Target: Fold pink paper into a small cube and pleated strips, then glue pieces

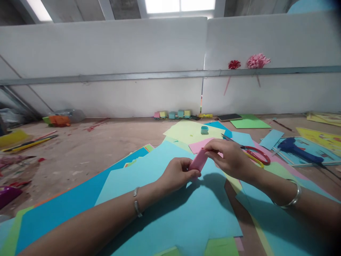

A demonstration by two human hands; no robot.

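Observation:
A small folded piece of pink paper (198, 161) is held between my two hands, above a large light-blue sheet (165, 217). My left hand (177, 173) grips its lower left part with thumb and fingers. The fingertips of my right hand (226, 156) pinch its upper right end. Just behind my right hand lie scissors with red handles (262, 153), partly covered by that hand. Close by, a little light-blue paper box (204, 130) stands on a pale yellow sheet (183, 130).
A blue glue gun (301, 150) with a cord lies at right on printed sheets. Small coloured paper boxes (172, 115) line the wall's foot, near a dark phone-like slab (229, 117). Pencils (32, 143) lie at left. Paper flowers (258, 61) hang on the metal rail (149, 75).

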